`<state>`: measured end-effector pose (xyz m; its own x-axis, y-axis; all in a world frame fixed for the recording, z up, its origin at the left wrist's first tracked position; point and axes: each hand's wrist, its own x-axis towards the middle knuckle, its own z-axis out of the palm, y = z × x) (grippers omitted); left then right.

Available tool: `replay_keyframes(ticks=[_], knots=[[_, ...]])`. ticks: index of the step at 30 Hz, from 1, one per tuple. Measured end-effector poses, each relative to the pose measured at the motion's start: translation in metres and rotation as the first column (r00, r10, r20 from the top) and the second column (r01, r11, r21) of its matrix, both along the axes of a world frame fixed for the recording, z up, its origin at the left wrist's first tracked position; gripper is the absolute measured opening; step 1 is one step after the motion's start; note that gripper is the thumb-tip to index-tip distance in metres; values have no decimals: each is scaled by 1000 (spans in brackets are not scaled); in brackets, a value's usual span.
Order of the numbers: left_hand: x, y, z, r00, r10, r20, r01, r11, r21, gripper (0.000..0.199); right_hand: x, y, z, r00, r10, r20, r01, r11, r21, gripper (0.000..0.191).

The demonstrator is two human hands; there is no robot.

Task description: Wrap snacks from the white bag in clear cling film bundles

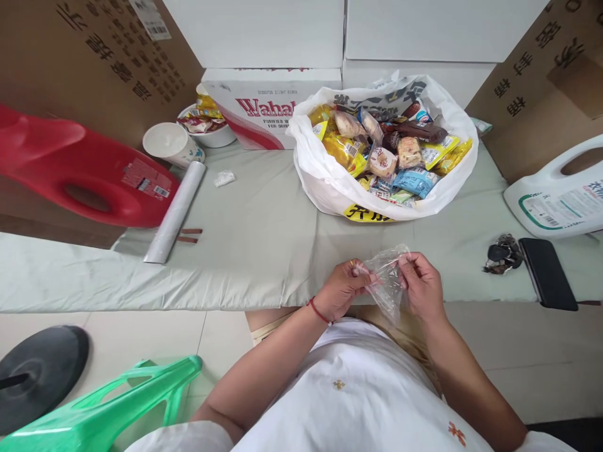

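A clear plastic bag (387, 285) hangs between my two hands, close to the front edge of the cloth-covered table. My left hand (342, 287), with a red cord at its wrist, pinches one side of it. On the other side, my right hand (421, 281) grips the bag's upper edge between thumb and fingers. The film is thin and crumpled, and its lower end droops over the table edge. Beyond the hands stands a white carrier bag (311, 182), wide at the mouth and full of wrapped snacks (384, 162).
Left lie a red jug (117, 157), a plastic film roll (175, 213), a paper cup (164, 141) and a snack bowl (219, 136). Right are a white jug (556, 194), keys (502, 254) and a phone (549, 273). A Wahaha box (254, 113) stands behind; a green stool (117, 402) is below.
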<state>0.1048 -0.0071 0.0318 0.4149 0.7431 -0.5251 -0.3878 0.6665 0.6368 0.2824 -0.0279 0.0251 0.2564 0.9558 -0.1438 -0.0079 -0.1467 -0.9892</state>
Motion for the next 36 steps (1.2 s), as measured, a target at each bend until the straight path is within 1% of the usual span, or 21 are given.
replay_keyframes(ticks=[4,6,8,10,12,14,15,17,18,19,20,22,23,25,28,30,33,35,36], knots=[[-13,5,-1,997,78,7,-79,997,23,58,10,3,-2,1000,16,-14,-16,1000,7,29],[-16,7,-2,994,106,1,-106,994,31,58,10,2,0,1000,22,1,-22,1000,4,29],[-17,7,-3,991,137,0,-137,990,34,57,7,1,4,999,14,-34,-15,1000,-15,31],[-16,6,-5,989,144,10,-145,989,40,57,3,1,9,983,36,-179,-50,996,-76,36],[-13,5,-8,991,135,0,-135,989,55,56,-2,0,12,927,61,-370,-125,980,-152,39],[-9,2,-10,980,181,-79,-172,979,110,53,-7,0,13,864,58,-500,-184,961,-208,40],[-7,1,-11,961,233,-147,-209,965,162,51,-9,0,13,845,44,-534,-193,955,-227,40],[-3,-2,-13,891,341,-299,-255,922,292,42,-13,0,12,821,17,-570,-193,949,-250,38],[-2,-3,-13,857,370,-358,-248,906,343,37,-14,0,11,814,4,-581,-186,949,-254,38],[-2,-4,-13,839,372,-397,-226,902,367,32,-15,0,11,809,-7,-588,-178,950,-256,37],[-2,-5,-12,841,350,-413,-202,911,359,28,-16,0,11,806,-15,-592,-170,952,-255,37],[-3,-7,-9,884,267,-384,-168,948,271,26,-16,0,12,801,-26,-598,-158,955,-253,37],[-4,-7,-7,908,228,-352,-158,963,217,29,-16,0,12,796,-30,-604,-156,955,-253,37],[-6,-6,-3,944,161,-287,-127,983,132,41,-15,0,12,778,-37,-628,-162,953,-257,37],[-5,-2,1,971,95,-218,-79,994,81,57,-17,-1,10,736,-54,-675,-177,947,-270,38],[-3,1,2,976,98,-194,-87,994,66,58,-19,-3,7,719,-59,-693,-193,941,-280,38],[-2,5,-1,974,150,-171,-142,988,58,57,-20,-5,1,716,-60,-695,-203,935,-290,38],[-4,6,-2,974,154,-164,-147,988,56,56,-17,-6,-2,737,-91,-670,-149,945,-292,40],[-6,5,-3,975,147,-168,-139,988,61,55,-14,-5,-3,752,-113,-649,-102,953,-285,41]])
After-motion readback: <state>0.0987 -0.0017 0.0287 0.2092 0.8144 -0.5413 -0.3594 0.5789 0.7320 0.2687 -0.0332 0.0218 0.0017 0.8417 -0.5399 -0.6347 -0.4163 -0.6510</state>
